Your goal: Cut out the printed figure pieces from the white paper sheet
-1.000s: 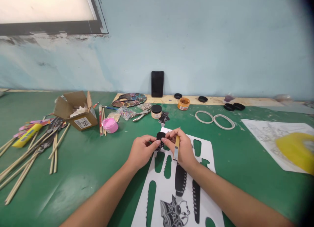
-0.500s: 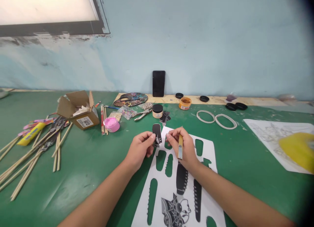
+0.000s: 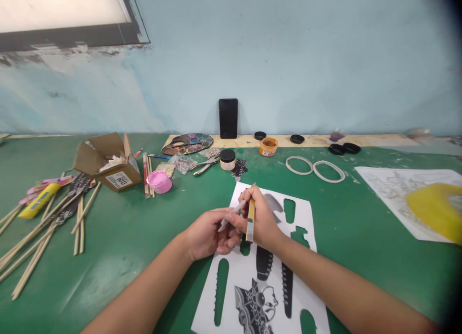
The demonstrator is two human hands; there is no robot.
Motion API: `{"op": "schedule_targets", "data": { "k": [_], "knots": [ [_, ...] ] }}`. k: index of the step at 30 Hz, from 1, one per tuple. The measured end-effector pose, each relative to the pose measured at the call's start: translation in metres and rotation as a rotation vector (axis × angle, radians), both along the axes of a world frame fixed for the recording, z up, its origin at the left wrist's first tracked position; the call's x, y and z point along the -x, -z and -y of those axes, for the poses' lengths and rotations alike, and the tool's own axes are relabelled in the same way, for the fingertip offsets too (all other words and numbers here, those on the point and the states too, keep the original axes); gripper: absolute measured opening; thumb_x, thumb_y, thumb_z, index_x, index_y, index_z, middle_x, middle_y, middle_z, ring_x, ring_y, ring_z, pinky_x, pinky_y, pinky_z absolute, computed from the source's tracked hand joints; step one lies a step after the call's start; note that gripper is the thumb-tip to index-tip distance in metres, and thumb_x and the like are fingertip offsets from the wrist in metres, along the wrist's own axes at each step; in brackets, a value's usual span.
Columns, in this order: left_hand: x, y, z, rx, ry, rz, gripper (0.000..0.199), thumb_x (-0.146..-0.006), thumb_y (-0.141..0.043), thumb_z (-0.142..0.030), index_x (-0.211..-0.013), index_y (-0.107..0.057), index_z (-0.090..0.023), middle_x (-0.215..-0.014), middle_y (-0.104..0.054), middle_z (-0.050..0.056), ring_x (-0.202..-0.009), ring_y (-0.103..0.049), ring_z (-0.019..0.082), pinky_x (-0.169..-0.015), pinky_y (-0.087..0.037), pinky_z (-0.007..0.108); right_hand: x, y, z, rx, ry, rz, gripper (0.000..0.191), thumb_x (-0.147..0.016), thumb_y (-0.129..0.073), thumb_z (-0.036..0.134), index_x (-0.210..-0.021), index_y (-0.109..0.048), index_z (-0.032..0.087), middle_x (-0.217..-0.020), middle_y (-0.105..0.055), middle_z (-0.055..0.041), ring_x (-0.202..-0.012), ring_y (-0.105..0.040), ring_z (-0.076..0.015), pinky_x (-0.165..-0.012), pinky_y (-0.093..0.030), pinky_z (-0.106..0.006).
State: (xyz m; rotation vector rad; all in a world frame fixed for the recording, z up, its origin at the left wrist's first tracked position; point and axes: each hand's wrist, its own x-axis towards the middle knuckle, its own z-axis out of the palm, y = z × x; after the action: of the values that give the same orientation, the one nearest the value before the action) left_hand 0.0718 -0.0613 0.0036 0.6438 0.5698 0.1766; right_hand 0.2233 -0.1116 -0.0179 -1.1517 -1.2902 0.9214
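A small paper cut-out, now showing a pale side, is pinched in my left hand, tilted above the sheet. My right hand is closed around a slim yellow cutter knife with a metal end; its thumb and fingers also meet the cut-out. Whether the blade is out cannot be seen. Beneath both hands lies a white printed sheet with several cut-away openings, through which the green table shows. Black printed shapes and a patterned figure remain on this sheet.
Left are bamboo sticks, a yellow tube and an open cardboard box. Behind the hands stand a pink tub, a black-lidded jar, an orange jar and a phone. White rings lie right.
My hands have come together. The cut-out, earlier upright with its black face showing in my left hand, is now turned and tilted, with the right fingers at it.
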Motion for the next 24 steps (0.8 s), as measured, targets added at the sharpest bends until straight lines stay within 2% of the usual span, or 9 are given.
{"op": "schedule_targets", "data": {
  "k": [4,9,14,19,24],
  "knots": [
    [-0.0031,0.0013,0.0015,-0.069,-0.063,-0.043,0.016,-0.075,-0.065,-0.027,-0.084,-0.056,-0.016,-0.059,-0.05,-0.001,-0.044,-0.045,0.007,-0.033,-0.021,0.015,-0.0006,0.0006,0.0,-0.006,0.019,0.011,0.044,-0.074,-0.078,0.029,-0.089,-0.037,0.026,-0.075,-0.045,0.0068,-0.058,-0.042,-0.0102,-0.054,-0.039,-0.024],
    [-0.0034,0.006,0.0011,-0.124,-0.036,-0.021,0.013,-0.08,-0.063,-0.027,-0.081,-0.055,-0.016,-0.057,-0.051,-0.001,-0.041,-0.04,0.005,-0.034,-0.02,0.014,-0.0011,-0.0002,-0.0002,-0.002,0.033,-0.018,0.039,-0.077,-0.074,0.027,-0.09,-0.038,0.026,-0.074,-0.046,0.0066,-0.06,-0.044,-0.0113,-0.057,-0.04,-0.026],
    [-0.0031,0.0085,0.0023,-0.276,-0.041,-0.051,0.033,-0.083,-0.068,-0.046,-0.084,-0.053,-0.017,-0.056,-0.05,-0.002,-0.042,-0.039,0.005,-0.035,-0.024,0.013,0.0005,-0.0013,0.0001,-0.015,0.037,-0.034,0.035,-0.081,-0.07,0.029,-0.087,-0.036,0.025,-0.075,-0.044,0.006,-0.061,-0.042,-0.0117,-0.058,-0.04,-0.026],
    [-0.0026,0.0091,-0.0003,-0.553,-0.174,-0.206,0.05,-0.079,-0.067,-0.064,-0.078,-0.046,-0.019,-0.05,-0.043,-0.008,-0.037,-0.031,0.003,-0.033,-0.022,0.012,0.0019,-0.003,-0.0016,-0.073,0.129,0.007,0.027,-0.088,-0.062,0.03,-0.084,-0.036,0.025,-0.073,-0.04,0.0053,-0.062,-0.04,-0.0122,-0.059,-0.038,-0.027],
    [-0.002,0.0094,-0.0039,-0.611,-0.28,-0.251,0.052,-0.077,-0.068,-0.065,-0.078,-0.046,-0.018,-0.056,-0.044,-0.008,-0.037,-0.036,0.003,-0.032,-0.024,0.012,0.0008,-0.0007,-0.0033,-0.103,0.242,0.129,0.023,-0.091,-0.057,0.029,-0.082,-0.037,0.024,-0.074,-0.042,0.004,-0.063,-0.042,-0.0131,-0.061,-0.038,-0.028]
  ]
}}
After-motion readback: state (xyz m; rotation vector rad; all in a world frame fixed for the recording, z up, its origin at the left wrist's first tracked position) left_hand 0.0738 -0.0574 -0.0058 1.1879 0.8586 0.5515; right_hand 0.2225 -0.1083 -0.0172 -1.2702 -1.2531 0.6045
